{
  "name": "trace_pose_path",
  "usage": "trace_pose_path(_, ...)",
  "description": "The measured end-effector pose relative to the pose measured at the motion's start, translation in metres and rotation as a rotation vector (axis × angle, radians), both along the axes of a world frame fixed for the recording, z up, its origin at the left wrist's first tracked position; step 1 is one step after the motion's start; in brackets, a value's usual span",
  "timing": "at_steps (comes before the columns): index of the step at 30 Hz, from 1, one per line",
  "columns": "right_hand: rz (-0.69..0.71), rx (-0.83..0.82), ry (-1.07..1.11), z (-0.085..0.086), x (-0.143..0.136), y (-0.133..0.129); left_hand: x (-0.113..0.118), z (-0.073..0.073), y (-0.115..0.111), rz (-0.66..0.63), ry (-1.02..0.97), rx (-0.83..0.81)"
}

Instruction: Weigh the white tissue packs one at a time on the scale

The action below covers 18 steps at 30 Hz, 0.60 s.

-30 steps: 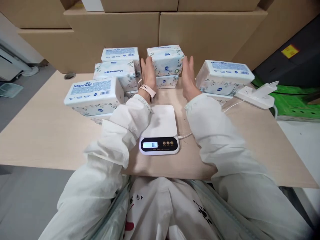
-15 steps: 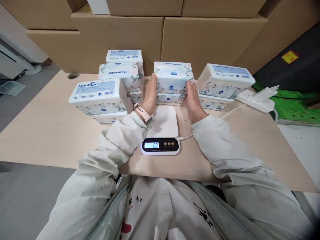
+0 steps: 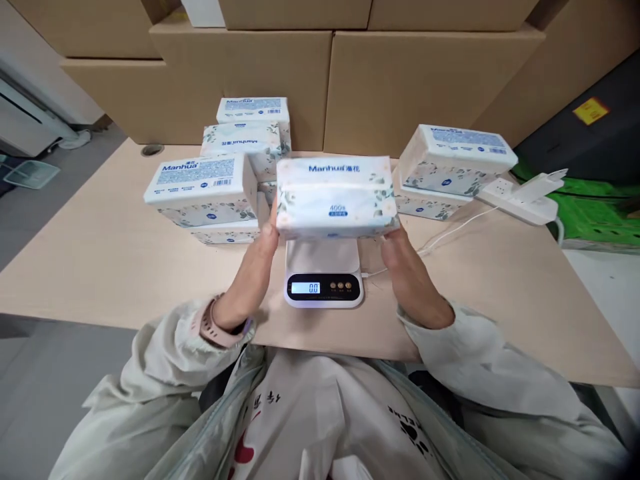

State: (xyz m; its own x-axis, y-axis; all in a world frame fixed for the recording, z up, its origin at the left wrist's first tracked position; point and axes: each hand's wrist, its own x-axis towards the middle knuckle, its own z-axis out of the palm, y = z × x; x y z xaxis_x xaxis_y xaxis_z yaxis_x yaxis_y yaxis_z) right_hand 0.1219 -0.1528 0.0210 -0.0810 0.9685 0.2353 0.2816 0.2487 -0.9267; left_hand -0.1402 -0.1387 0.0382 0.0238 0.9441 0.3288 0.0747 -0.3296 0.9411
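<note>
Between my two hands is a tissue pack (image 3: 337, 198), white and pale blue with leaf prints, held up above the white kitchen scale (image 3: 324, 257). My left hand (image 3: 253, 273) grips its left end, with the thumb showing and the other fingers mostly hidden. At the right end, my right hand (image 3: 413, 273) presses in the same way. The scale's lit display (image 3: 305, 288) reads 0.0. Whatever lies directly behind the raised pack is hidden.
Stacked tissue packs (image 3: 200, 190) stand on the left of the table (image 3: 100, 253). Another stack (image 3: 457, 160) is on the right, beside a white power strip (image 3: 520, 197). Cardboard boxes (image 3: 245, 73) line the back. A thin white cable (image 3: 450, 235) runs to the scale.
Both hands have drawn back toward me, bringing the tissue pack from the back middle of the table to above the scale. The display still reads 0.0.
</note>
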Motion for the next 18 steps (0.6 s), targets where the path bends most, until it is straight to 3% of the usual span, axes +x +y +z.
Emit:
trace_pose_path(3,0.022,-0.028,-0.017,-0.017,0.002,-0.011,-0.001,-0.015,-0.017,-0.131,0.046,-0.077)
trace_pose_path(12,0.020,-0.101,0.014,-0.049,-0.001,-0.008,-0.003,-0.046,-0.012,-0.143,0.124,-0.137)
trace_pose_path(15,-0.083,-0.103,0.107,-0.053,0.002,-0.010,-0.007,-0.057,-0.012,-0.067,0.105,-0.111)
trace_pose_path(18,-0.271,-0.061,0.257,-0.050,0.006,-0.011,-0.011,-0.063,-0.013,0.018,0.009,-0.055)
